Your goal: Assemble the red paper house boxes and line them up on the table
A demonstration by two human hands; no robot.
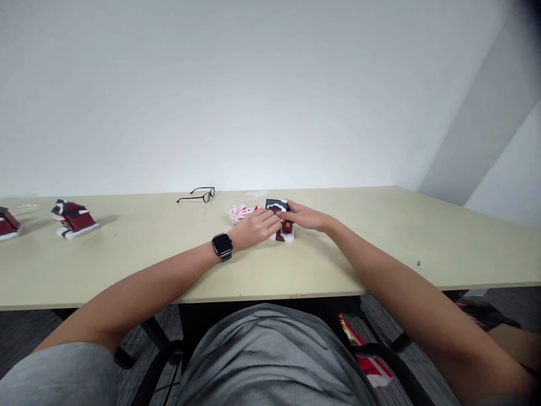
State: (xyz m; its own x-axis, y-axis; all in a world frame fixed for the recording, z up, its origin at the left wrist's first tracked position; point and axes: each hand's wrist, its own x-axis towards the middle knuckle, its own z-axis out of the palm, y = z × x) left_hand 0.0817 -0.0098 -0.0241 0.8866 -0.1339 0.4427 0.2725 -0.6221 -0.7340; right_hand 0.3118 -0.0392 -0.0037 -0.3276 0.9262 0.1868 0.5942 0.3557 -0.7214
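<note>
A small toy house with dark red walls, a dark roof with white trim like snow and a white base stands upright on the table. My right hand holds it at its right side and roof, the thumb reaching across the front. My left hand is closed at the house's front left, its fingertips meeting my right thumb; whatever they pinch is hidden. Just behind my left hand lies a pile of small red-and-white pieces in what looks like clear plastic, too small to name.
Black-framed glasses lie open near the wall. Two more small houses stand at the left, one whole house and one house cut off by the view's edge. The table's front edge runs before me. A small dark bit lies at right.
</note>
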